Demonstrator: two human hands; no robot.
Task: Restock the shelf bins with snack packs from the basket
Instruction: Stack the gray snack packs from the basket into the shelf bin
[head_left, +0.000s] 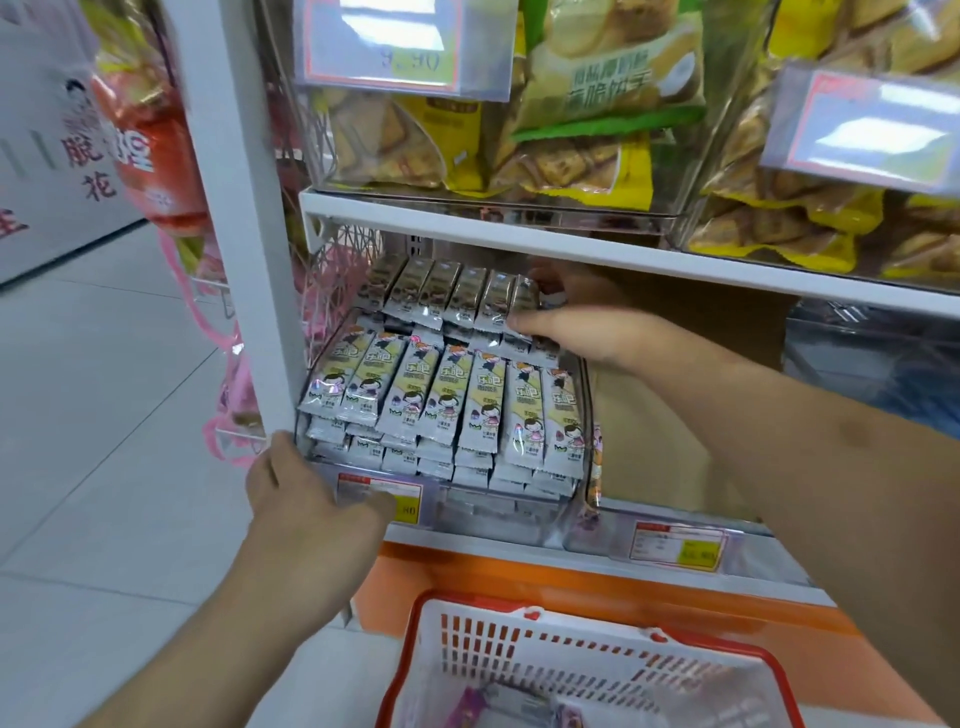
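Shelf unit (519, 234) — white painted metal, flat boards, a broad upright post at its left edge; open grey tile floor (104, 415) lies left of the post, free room on that side.

Upper shelf: clear rigid bins (675, 156) packed with yellow crinkled cracker bags, glossy tag holders hung on their fronts.

Lower shelf: clear plastic bin (569, 512), curved front wall, pulled forward past the shelf lip. The gap between its contents and the board above is narrow. Beside it on the right, a brown cardboard box (660, 395).

Basket (519, 649) — white slotted plastic, red rim, below the bin and near the camera, between the two forearms; a few packs lie at its bottom, blurred.

Snack packs (441, 395) — long slim foil sachets, silvery with yellow panels and a cartoon figure, laid side by side in two stacked rows; front row just above the left grip, back row under the right.

Left hand (306, 499): grip rests on the bin's front left corner, fingers loosely curved over the price tag (382, 496) — whether they clasp the edge, cannot tell.

Right hand (566, 327): reaches in under the upper board, fingers flat on the right end of the back row, pressing a pack, not clenched.
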